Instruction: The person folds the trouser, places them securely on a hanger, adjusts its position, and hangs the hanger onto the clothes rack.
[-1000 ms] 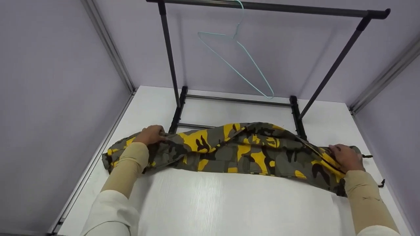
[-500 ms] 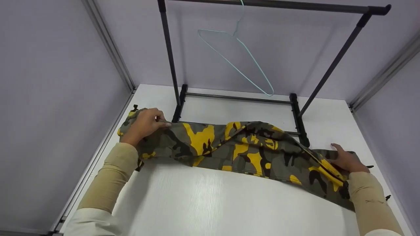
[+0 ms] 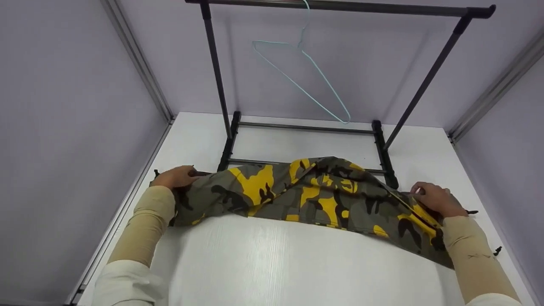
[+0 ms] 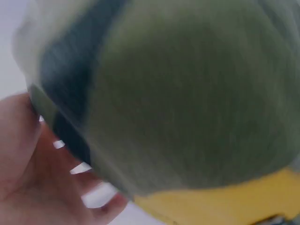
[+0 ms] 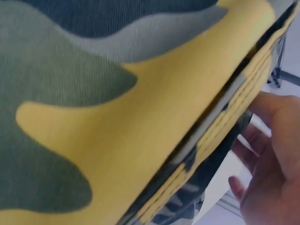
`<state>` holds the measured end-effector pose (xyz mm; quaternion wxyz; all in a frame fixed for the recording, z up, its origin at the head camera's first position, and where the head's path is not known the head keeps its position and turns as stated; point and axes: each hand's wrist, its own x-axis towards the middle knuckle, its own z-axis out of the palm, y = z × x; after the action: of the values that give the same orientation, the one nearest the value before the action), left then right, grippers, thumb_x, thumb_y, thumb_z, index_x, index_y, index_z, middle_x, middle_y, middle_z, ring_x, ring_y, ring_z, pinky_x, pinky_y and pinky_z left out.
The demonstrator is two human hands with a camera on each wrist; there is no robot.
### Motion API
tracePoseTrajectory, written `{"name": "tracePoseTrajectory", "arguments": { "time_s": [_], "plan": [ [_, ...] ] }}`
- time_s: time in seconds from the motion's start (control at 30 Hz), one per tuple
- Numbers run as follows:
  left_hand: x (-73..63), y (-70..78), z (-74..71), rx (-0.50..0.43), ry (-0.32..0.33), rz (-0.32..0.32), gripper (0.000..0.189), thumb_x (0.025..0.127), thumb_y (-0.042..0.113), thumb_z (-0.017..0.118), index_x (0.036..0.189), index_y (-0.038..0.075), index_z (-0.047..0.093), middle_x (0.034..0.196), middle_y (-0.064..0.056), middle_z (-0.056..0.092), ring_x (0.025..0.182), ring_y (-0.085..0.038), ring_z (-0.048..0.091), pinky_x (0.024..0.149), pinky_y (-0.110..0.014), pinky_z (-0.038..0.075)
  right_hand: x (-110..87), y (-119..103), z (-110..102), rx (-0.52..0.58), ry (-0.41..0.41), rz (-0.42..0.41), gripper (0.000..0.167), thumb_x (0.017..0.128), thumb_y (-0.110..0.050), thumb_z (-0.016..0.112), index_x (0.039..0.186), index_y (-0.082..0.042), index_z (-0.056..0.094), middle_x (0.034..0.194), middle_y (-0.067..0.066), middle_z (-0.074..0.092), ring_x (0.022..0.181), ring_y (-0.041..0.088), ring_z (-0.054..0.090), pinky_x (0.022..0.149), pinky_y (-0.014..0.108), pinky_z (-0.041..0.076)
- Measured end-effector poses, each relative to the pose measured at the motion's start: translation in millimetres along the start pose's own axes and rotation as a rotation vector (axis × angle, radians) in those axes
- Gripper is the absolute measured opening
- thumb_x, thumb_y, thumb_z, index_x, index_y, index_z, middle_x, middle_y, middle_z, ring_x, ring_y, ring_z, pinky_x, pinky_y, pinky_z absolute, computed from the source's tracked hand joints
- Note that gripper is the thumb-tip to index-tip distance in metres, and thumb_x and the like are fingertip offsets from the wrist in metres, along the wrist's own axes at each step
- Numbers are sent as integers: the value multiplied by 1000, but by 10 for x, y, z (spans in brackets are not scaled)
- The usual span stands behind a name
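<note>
A long camouflage garment [image 3: 327, 199] in grey-green, yellow and black lies bunched across the white table; its exact kind cannot be told. My left hand [image 3: 176, 177] grips its left end, thumb on the near side; in the left wrist view the fingers [image 4: 89, 180] reach behind the cloth [image 4: 187, 103]. At the other end my right hand [image 3: 440, 199] holds the upper edge. There the right wrist view has the thumb at a stitched yellow edge [image 5: 220, 126], with the fingers [image 5: 248, 150] behind it. Dark cord ends [image 3: 497, 250] stick out past the right end.
Behind the garment stands a black metal clothes rack [image 3: 384, 157], its base bars on the table [image 3: 263, 255]. A pale turquoise wire hanger [image 3: 297, 85] hangs from the top rail [image 3: 340, 6]. Grey wall panels [image 3: 85, 127] enclose the table at the back and sides.
My left hand first lifted the garment's left end up and away, then brought it lower and nearer; that end looks flatter. My right hand loosened its fingers, then closed on the upper edge.
</note>
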<state>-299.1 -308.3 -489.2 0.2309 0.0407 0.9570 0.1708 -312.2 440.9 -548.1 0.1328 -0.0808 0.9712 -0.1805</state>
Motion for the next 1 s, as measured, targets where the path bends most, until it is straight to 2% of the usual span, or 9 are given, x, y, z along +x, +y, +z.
{"name": "tracePoseTrajectory", "arguments": {
  "time_s": [0.1, 0.23, 0.37, 0.47, 0.6, 0.7, 0.83, 0.93, 1.0],
  "plan": [
    [-14, -75, 85, -2, -39, -62, 64, 96, 38, 47, 142, -2, 26, 138, -31, 25, 115, -46, 41, 93, -56, 35, -46, -57, -22, 58, 115, -42, 21, 95, -26, 53, 94, -6, 58, 78, 7, 57, 65, 21, 50, 65, 42, 38],
    [14, -110, 208, -70, 20, -98, 73, 94, 33, 52, 147, 2, 12, 141, -31, 6, 112, -52, 39, 89, -57, 36, -179, -140, -118, 74, 336, -60, 21, 98, -24, 46, 95, -4, 51, 83, 13, 54, 68, 27, 48, 60, 40, 38],
    [59, -177, 288, -45, 91, -98, 57, 92, 27, 58, 134, -2, 35, 131, -29, 31, 103, -45, 48, 84, -54, 40, -286, -245, -213, 44, 511, -70, 18, 99, -21, 46, 97, -3, 48, 87, 16, 53, 72, 32, 49, 62, 45, 36],
    [76, -197, 307, -26, 128, -78, 36, 90, 25, 61, 111, -3, 51, 107, -23, 52, 90, -35, 53, 77, -49, 43, -330, -301, -245, 23, 601, -72, 16, 98, -18, 48, 96, -2, 48, 86, 16, 53, 72, 34, 50, 61, 48, 36],
    [25, -156, 281, -48, 163, -16, 21, 93, 20, 58, 93, 0, 54, 87, -14, 56, 77, -26, 51, 69, -43, 43, -355, -352, -260, 18, 687, -65, 15, 96, -16, 50, 96, -1, 49, 85, 17, 55, 71, 36, 52, 61, 50, 37],
    [-36, -72, 256, -76, 160, 51, 22, 95, 22, 54, 97, 0, 54, 91, -14, 57, 81, -26, 53, 72, -43, 43, -364, -352, -266, 29, 663, -38, 19, 96, -20, 51, 96, -1, 51, 87, 18, 56, 72, 35, 52, 60, 48, 38],
    [-60, 63, 301, -64, 57, 149, 49, 97, 38, 48, 126, -1, 48, 120, -23, 52, 109, -37, 49, 90, -51, 39, -360, -298, -219, 43, 450, 22, 23, 97, -27, 49, 96, -4, 52, 86, 17, 55, 69, 31, 50, 57, 41, 38],
    [-39, 100, 387, -35, 5, 169, 64, 96, 47, 43, 139, 1, 37, 134, -26, 40, 122, -42, 38, 97, -55, 32, -307, -272, -117, 31, 304, 1, 27, 99, -27, 45, 107, -3, 53, 90, 17, 51, 72, 30, 49, 59, 41, 38],
    [-25, 89, 442, -64, -2, 152, 65, 95, 48, 44, 139, 1, 36, 135, -26, 39, 123, -42, 38, 98, -54, 31, -251, -278, -35, 0, 282, -50, 31, 98, -25, 46, 115, 0, 54, 94, 19, 48, 76, 32, 48, 62, 43, 38]
  ]
}}
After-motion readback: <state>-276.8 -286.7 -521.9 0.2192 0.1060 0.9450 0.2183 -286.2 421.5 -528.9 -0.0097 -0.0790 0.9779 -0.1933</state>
